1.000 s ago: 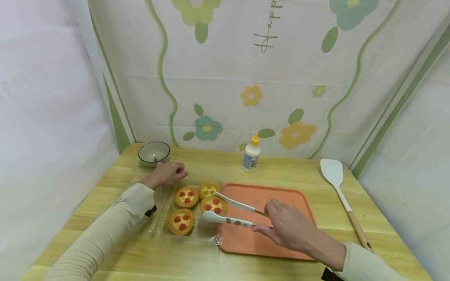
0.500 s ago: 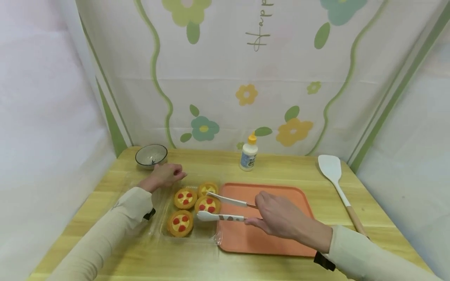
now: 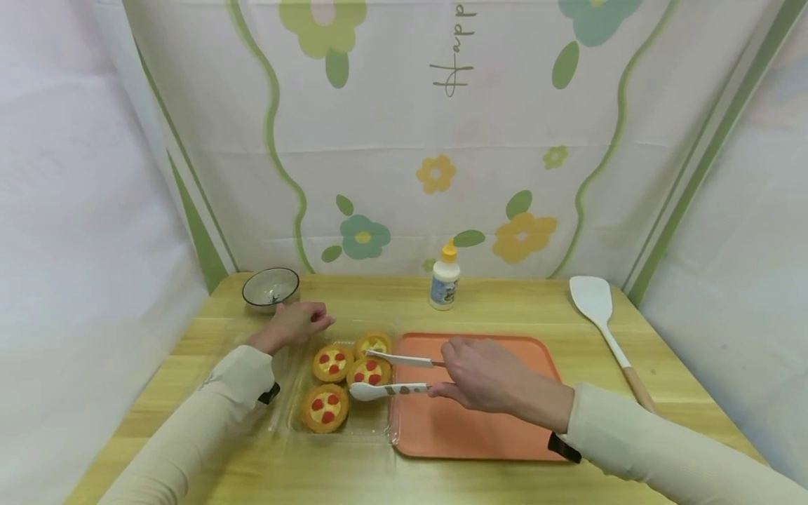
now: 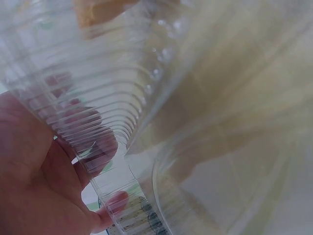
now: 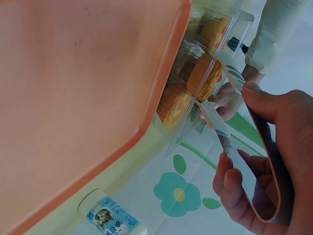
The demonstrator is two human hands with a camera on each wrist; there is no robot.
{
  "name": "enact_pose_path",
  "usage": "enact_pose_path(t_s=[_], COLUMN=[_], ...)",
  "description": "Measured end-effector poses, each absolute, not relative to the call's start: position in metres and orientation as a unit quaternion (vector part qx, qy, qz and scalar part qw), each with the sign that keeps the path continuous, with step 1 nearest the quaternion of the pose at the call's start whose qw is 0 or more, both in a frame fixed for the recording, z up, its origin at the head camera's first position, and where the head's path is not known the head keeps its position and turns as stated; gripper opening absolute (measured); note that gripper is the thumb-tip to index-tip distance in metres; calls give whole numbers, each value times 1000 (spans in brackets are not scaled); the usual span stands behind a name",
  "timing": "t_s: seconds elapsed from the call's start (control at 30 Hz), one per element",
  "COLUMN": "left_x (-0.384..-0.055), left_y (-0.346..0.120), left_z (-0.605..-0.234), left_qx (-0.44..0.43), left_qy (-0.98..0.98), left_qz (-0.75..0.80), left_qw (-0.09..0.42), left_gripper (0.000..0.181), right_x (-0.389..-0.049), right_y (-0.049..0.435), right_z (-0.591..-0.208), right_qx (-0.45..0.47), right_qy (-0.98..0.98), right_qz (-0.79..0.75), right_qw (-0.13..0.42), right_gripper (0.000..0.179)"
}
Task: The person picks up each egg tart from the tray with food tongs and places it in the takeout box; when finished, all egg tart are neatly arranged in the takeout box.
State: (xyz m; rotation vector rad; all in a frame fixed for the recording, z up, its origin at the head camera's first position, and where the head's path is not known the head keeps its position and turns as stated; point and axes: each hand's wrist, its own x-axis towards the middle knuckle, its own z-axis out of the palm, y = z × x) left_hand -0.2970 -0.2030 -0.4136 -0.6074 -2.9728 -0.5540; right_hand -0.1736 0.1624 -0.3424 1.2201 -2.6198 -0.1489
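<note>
My right hand [image 3: 480, 375] grips white-tipped tongs [image 3: 404, 388]. In the head view their spread tips lie on either side of a small round tart [image 3: 368, 372] with red spots. That tart sits in a clear plastic container [image 3: 341, 436], against other tarts [image 3: 325, 408]. At the container's back left, my left hand [image 3: 295, 325] holds its edge; the left wrist view shows the fingers [image 4: 100, 147] through the ribbed clear wall. From the right wrist side, the tong tips [image 5: 215, 117] appear at the container's upper edge, beside the tarts.
An orange tray [image 3: 467, 435] lies right of the container. Behind stand a grey bowl [image 3: 271, 287] and a white bottle with a yellow cap [image 3: 445, 284]. A white spatula with a wooden handle [image 3: 596, 301] lies at the right edge of the table.
The right hand and tongs have moved left over the container, and the tips have come closer together around the tart. The left hand has stayed at the container's edge. The head view has shifted slightly.
</note>
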Motion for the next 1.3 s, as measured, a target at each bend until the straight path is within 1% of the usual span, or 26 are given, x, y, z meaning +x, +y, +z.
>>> enact_pose_path(t_s=[0.37,0.63,1.0,1.3], left_x=[-300,-300,-299,-301], left_y=[-205,-206,-205,-206], left_z=[-416,-418,-416,-417], left_qx=[-190,-193,-192,-197], left_qy=[-965,-965,-964,-964], left_qz=[-181,-179,-182,-179], left_qw=[14,16,14,19], left_gripper=[35,35,36,36], right_x=[-177,-174,-174,-173], right_y=[149,139,138,136], right_z=[-332,-325,-324,-318], right_qx=[430,435,437,432], right_qy=[-890,-886,-879,-880], right_qz=[-98,-124,-150,-166], right_qw=[115,103,117,111], right_gripper=[50,53,56,55])
